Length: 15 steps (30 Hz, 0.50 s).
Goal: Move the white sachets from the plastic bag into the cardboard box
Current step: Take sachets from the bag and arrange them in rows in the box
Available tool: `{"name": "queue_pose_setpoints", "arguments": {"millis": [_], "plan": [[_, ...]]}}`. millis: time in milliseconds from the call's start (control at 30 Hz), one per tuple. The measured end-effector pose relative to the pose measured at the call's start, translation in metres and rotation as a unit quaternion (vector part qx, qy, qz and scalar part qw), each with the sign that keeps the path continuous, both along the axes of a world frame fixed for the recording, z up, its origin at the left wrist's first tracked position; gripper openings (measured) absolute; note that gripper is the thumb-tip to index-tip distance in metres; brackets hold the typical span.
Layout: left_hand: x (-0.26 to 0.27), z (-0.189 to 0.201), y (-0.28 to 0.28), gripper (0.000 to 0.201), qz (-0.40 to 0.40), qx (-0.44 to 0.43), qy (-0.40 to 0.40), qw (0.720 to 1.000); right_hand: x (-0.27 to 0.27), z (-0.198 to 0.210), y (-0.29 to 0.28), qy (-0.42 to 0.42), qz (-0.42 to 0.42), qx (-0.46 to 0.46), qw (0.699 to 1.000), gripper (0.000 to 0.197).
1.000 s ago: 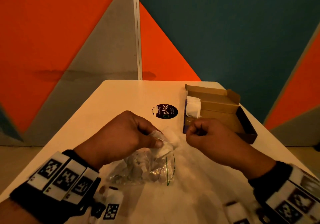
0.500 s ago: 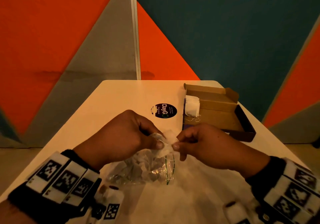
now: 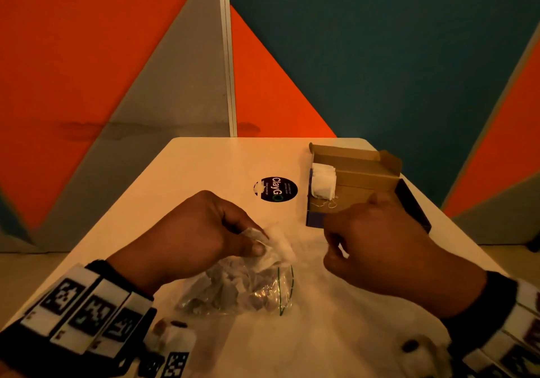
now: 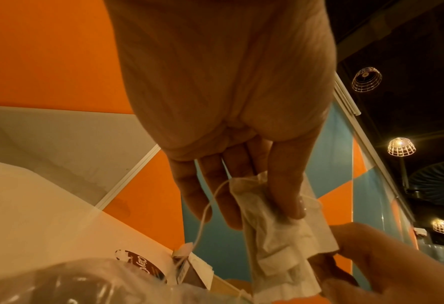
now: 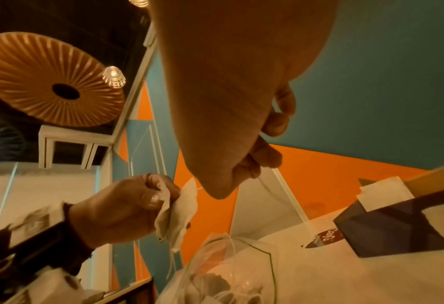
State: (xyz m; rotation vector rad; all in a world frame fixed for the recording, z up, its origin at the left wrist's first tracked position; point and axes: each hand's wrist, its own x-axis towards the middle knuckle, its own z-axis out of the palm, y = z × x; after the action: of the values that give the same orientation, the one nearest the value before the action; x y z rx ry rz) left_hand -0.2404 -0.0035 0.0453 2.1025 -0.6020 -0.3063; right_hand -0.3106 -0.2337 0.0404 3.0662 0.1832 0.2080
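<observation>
My left hand (image 3: 258, 246) pinches a small bunch of white sachets (image 3: 280, 249) just above the mouth of the clear plastic bag (image 3: 233, 293), which lies on the table with more sachets inside. The left wrist view shows thumb and fingers clamped on the sachets (image 4: 280, 246), a string dangling from them. My right hand (image 3: 336, 249) is curled a hand's width to the right, pinching a small white bit that looks like a sachet's string tag. Just beyond it, the open cardboard box (image 3: 365, 173) has white sachets (image 3: 323, 183) stacked at its left end.
A round black ClayGo sticker (image 3: 276, 189) sits on the white table (image 3: 204, 173) left of the box. The box stands near the table's right edge. Orange, grey and teal wall panels rise behind the far edge.
My right hand reached in to the sachets held by my left hand, pinched there, then pulled back to the right near the box. The left hand kept its hold above the bag.
</observation>
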Motion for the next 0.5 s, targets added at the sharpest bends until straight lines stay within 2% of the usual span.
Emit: {"name": "queue_pose_setpoints", "arguments": {"millis": [100,233,267,333,400,433,500], "plan": [[-0.001,-0.002,-0.001,0.011,-0.008,-0.007,0.009,1.0,0.002,-0.001,0.0,-0.016,0.01,-0.084,0.996,0.024],[0.001,-0.004,0.0,0.012,-0.006,-0.073,0.034,0.997,0.014,-0.009,-0.012,-0.011,-0.03,-0.048,0.998,0.024],[0.002,-0.005,0.0,0.014,-0.004,-0.101,0.047,0.994,0.015,-0.011,-0.015,-0.013,-0.037,-0.006,0.999,0.022],[0.003,-0.012,-0.002,0.021,0.003,-0.166,0.078,0.983,0.016,-0.017,-0.016,0.005,-0.043,0.134,0.99,0.015],[0.001,-0.02,-0.007,0.024,0.008,-0.248,0.119,0.961,0.014,-0.021,-0.011,0.037,-0.035,0.282,0.958,0.007],[-0.001,-0.022,-0.01,0.023,0.009,-0.283,0.139,0.949,0.012,-0.021,-0.008,0.048,-0.025,0.331,0.942,0.007],[-0.007,-0.026,-0.016,0.022,0.006,-0.325,0.163,0.932,0.007,-0.022,-0.003,0.063,-0.011,0.365,0.929,0.007]]}}
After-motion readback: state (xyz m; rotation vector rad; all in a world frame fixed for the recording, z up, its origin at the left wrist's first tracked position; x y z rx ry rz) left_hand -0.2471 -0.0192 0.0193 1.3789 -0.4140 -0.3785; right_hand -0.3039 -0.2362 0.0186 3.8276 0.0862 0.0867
